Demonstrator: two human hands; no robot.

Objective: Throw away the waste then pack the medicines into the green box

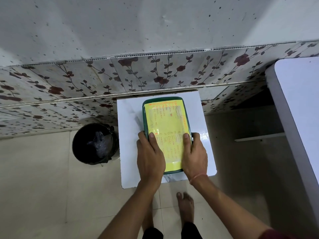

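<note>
The green box [165,116] lies flat on a small white table [127,135], its lid closed and covered by a yellow sheet with orange handwriting. My left hand [149,157] grips the box's near left edge, thumb pressed on the lid. My right hand [194,155] holds the near right edge the same way. No medicines or waste are visible on the table; the box's contents are hidden.
A black bin [94,144] lined with a dark bag, clear plastic inside it, stands on the floor left of the table. A larger white table [296,107] runs along the right. A flower-patterned tiled wall is behind. My bare feet [185,207] stand on the tiled floor.
</note>
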